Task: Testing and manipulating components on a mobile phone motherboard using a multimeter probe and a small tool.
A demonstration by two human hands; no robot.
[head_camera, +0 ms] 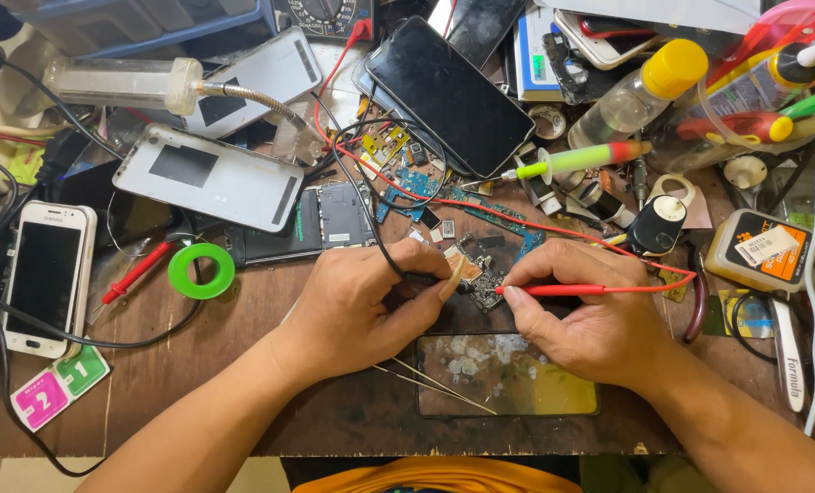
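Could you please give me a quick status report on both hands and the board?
Left hand holds black probe, right hand holds red probe. Both tips on small circuit board. Nothing in the way.

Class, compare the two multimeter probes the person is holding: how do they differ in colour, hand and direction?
The red probe is in the right hand and points left; the black probe is in the left hand and points right. The red probe shows most of its shaft; the black probe is largely hidden by fingers. Both tips meet at the small circuit board.

Bare forearms, no sleeves; orange garment (444, 475) at chest.
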